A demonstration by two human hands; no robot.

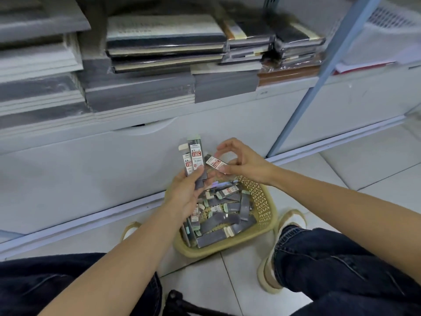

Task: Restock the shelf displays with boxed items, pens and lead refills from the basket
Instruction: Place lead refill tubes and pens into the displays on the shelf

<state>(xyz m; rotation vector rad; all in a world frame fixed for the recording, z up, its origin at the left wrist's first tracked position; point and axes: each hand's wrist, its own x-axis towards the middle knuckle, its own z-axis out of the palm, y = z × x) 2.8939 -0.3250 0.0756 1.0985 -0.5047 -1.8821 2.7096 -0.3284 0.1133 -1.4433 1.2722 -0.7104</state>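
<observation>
Lead refills (224, 210) in slim grey cases lie loose in the basket (270, 201) on the floor, right under both hands and between the person's knees. The step in hand looks like gathering and sorting. The left hand (184, 192) grips a small fan of cases (193, 157) upright, with labels marked 0.5 and 0.7 facing the camera. The right hand (245, 164) pinches a single case (216, 164) between thumb and fingertips, tilted and just beside the fan, close to touching it. The next move probably calls for reading that label and sliding the single case in with the others of its size, then carrying the bunch to its display. That display is not in view here; only stacked notebooks (166, 44) show on the shelf above.
</observation>
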